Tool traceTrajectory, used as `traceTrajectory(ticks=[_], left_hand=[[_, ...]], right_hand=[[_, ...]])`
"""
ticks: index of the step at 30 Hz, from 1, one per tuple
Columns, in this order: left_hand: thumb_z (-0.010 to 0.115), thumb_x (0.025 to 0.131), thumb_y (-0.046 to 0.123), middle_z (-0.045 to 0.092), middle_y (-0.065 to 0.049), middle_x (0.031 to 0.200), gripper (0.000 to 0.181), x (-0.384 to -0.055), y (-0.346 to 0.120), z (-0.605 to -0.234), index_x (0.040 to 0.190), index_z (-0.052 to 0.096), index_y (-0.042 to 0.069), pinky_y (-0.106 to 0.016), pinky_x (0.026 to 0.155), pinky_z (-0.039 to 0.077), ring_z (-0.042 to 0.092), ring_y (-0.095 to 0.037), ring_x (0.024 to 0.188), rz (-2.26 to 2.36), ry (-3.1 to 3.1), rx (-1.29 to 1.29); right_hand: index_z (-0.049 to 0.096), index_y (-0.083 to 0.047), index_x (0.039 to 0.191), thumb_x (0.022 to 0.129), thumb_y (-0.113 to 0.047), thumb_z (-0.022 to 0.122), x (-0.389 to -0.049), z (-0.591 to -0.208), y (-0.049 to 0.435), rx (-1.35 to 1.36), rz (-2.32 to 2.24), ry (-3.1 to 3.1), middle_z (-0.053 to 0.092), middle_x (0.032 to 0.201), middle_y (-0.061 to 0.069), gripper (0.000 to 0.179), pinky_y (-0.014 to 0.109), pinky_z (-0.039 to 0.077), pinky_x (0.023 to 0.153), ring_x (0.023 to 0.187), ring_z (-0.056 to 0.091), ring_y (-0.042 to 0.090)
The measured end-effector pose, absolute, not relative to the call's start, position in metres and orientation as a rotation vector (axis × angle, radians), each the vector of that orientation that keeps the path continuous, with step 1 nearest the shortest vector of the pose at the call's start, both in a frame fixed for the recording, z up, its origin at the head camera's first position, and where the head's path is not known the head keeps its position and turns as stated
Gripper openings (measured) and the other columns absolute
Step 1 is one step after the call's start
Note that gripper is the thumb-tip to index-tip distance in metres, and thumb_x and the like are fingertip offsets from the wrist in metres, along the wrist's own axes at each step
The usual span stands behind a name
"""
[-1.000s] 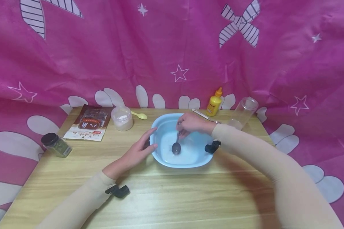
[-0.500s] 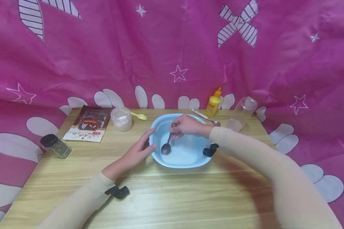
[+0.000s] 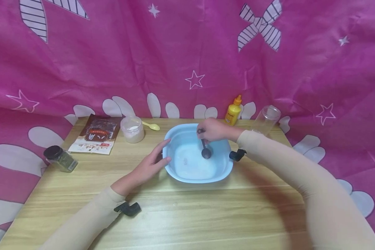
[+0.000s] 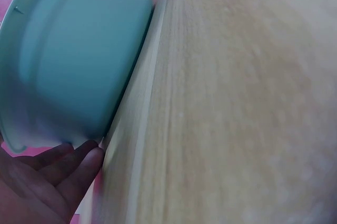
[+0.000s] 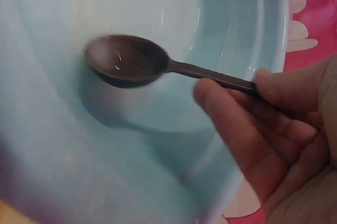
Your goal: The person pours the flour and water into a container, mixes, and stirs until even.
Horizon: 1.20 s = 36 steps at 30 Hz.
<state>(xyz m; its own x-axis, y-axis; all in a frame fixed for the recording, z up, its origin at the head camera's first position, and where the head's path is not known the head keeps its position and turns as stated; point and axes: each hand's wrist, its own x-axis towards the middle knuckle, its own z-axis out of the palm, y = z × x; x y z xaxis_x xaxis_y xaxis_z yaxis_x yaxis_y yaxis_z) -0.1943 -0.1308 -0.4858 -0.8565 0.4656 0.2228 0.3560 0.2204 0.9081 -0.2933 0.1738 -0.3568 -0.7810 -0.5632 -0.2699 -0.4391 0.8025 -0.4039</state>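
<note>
In the head view, a light-blue plastic basin [image 3: 182,178] stands on the wooden table. My left hand [image 3: 148,166] holds its left side, with the thumb at the rim. The left wrist view shows several extended fingers [image 4: 79,174] against the basin's outer wall. Over the basin's inside, my right hand [image 3: 214,130] pinches the handle of a dark spoon [image 3: 206,153]. In the right wrist view the spoon's bowl [image 5: 129,61] faces up, with a pale shine in it. Wet droplets show on the basin's inner wall; how much liquid lies below is unclear.
Behind and left are a dark-lidded spice jar [image 3: 60,159], a brown-and-white packet [image 3: 97,134], an open tub of white powder [image 3: 132,130] and a yellow spoon [image 3: 152,126]. A yellow squeeze bottle [image 3: 232,113] and a tilted clear container [image 3: 266,119] stand back right.
My right hand has swept the dark spoon leftward in the basin, then back right and toward the far side. The left hand and the basin stay in place.
</note>
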Motion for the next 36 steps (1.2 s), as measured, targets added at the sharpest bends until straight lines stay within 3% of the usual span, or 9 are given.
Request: traceTrajectory(ticks=[8,18,24,30,36], left_hand=[[0.064,0.115,0.025,0.031,-0.02,0.18,0.071,-0.194,-0.131,-0.486,0.177,0.03,0.021,-0.059,0.126,0.042,0.048,-0.046,0.154,1.726,2.378,0.8],[0.064,0.115,0.024,0.031,-0.019,0.18,0.071,-0.197,-0.131,-0.484,0.177,0.03,0.02,-0.06,0.126,0.042,0.048,-0.046,0.154,1.719,2.376,0.798],[0.064,0.115,0.024,0.031,-0.02,0.179,0.071,-0.196,-0.133,-0.484,0.177,0.03,0.02,-0.059,0.124,0.045,0.05,-0.046,0.153,1.723,2.376,0.8],[0.064,0.115,0.023,0.035,-0.022,0.177,0.072,-0.194,-0.133,-0.485,0.177,0.029,0.02,-0.059,0.124,0.046,0.052,-0.046,0.152,1.73,2.368,0.808],[0.064,0.115,0.024,0.033,-0.022,0.178,0.072,-0.195,-0.132,-0.485,0.177,0.029,0.021,-0.058,0.123,0.047,0.051,-0.046,0.152,1.72,2.368,0.795]], right_hand=[[0.08,-0.008,0.124,0.109,-0.018,0.075,-0.295,-0.358,0.168,-0.92,-0.481,2.664,0.076,0.098,-0.001,0.019,0.031,0.065,0.082,0.088,0.071,0.018],[0.079,-0.011,0.115,0.109,-0.02,0.072,-0.288,-0.354,0.17,-0.932,-0.191,2.592,0.072,0.088,-0.002,0.013,0.031,0.061,0.077,0.081,0.069,0.017],[0.078,0.003,0.116,0.11,-0.013,0.071,-0.276,-0.363,0.155,-0.829,-0.616,2.232,0.08,0.089,0.006,0.019,0.033,0.07,0.083,0.084,0.083,0.02],[0.079,0.003,0.122,0.109,-0.015,0.075,-0.279,-0.378,0.144,-0.665,-0.994,2.236,0.083,0.1,0.008,0.023,0.035,0.07,0.089,0.098,0.083,0.025],[0.081,0.001,0.12,0.108,-0.014,0.077,-0.289,-0.378,0.153,-0.533,-1.088,2.521,0.082,0.1,0.007,0.021,0.03,0.07,0.084,0.097,0.083,0.027]])
